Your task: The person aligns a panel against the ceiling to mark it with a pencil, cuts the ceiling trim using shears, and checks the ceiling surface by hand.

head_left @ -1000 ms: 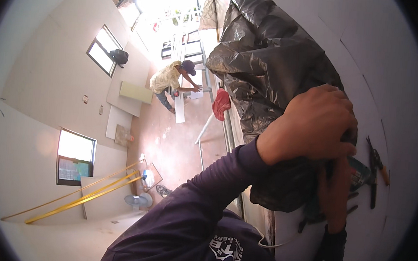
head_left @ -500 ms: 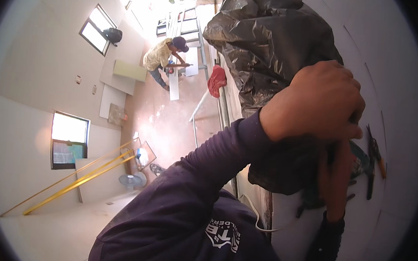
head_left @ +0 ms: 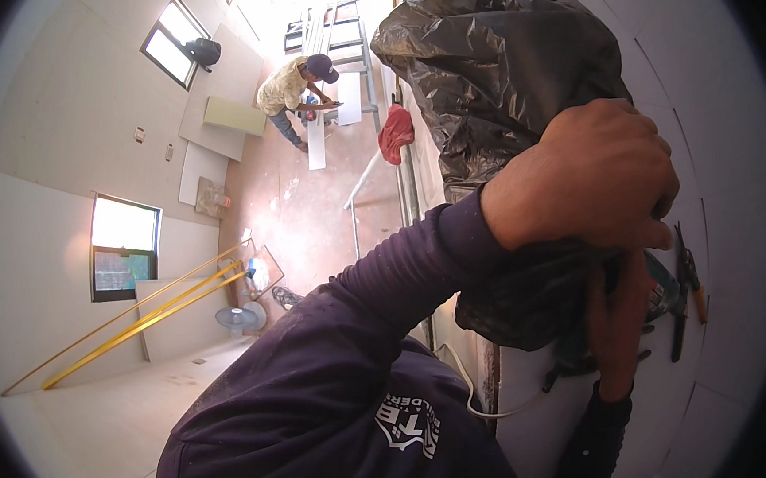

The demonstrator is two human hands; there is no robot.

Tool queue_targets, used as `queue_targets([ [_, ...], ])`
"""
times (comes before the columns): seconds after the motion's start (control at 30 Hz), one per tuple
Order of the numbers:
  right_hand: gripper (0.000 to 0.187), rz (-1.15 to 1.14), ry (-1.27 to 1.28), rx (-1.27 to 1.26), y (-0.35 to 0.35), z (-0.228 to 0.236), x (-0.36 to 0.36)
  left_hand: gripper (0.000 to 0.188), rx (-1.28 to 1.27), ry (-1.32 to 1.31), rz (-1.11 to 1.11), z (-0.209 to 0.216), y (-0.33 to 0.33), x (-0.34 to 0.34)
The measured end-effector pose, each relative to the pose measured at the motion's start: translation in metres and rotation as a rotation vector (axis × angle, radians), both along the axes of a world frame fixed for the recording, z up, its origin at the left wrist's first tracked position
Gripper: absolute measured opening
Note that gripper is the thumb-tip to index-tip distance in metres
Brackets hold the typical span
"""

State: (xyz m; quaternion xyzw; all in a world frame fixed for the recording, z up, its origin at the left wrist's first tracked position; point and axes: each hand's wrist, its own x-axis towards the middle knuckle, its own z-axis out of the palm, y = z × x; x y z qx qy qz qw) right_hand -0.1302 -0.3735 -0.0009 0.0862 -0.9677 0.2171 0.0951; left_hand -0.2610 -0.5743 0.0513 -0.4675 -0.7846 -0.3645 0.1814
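Observation:
A large, crumpled black plastic bag (head_left: 510, 70) stretches from the top of the view down to a bunched, rounded lower part. Across its right side lies my left hand (head_left: 587, 178), with its fingers curled closed on the plastic. My right hand (head_left: 619, 322) reaches up from below and meets the bag just under the left hand. A fold of the dark plastic sits between its thumb and palm. Its fingertips are hidden behind the bag and the left hand.
A teal power tool (head_left: 661, 289) and an orange-handled cutting tool (head_left: 697, 292) lie right of my hands. A white cord (head_left: 478, 410) loops below the bag. Red cloth (head_left: 396, 136) hangs beside rails. Farther off, a co-worker (head_left: 288, 90) bends over white boards; a fan (head_left: 237, 318) stands lower left.
My left hand has shifted slightly to the right and keeps its grip on the bag. The room has moved a little up and left in view.

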Motion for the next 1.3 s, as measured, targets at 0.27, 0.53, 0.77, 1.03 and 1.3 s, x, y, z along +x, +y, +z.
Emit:
queue_targets([
  [0.27, 0.045, 0.006, -0.003, -0.014, -0.0029, 0.0002, -0.0001, 0.041, -0.014, 0.006, 0.011, -0.0003, -0.0003, 0.0019],
  [0.53, 0.056, -0.030, -0.021, 0.074, 0.0042, -0.0051, 0.0027, 0.039, -0.012, 0.003, 0.024, 0.0009, -0.0022, 0.0017],
  [0.77, 0.055, -0.036, -0.018, 0.096, 0.0033, -0.0040, 0.0024, 0.038, 0.004, -0.016, -0.003, 0.0017, -0.0038, 0.0016],
  [1.03, 0.054, -0.046, -0.034, 0.094, 0.0041, -0.0051, 0.0023, 0.039, -0.013, -0.034, 0.013, 0.0015, -0.0030, 0.0025],
  [1.3, 0.056, -0.043, -0.052, 0.063, 0.0043, -0.0045, 0.0011, 0.040, -0.014, -0.041, 0.016, 0.0007, -0.0025, 0.0023],
])
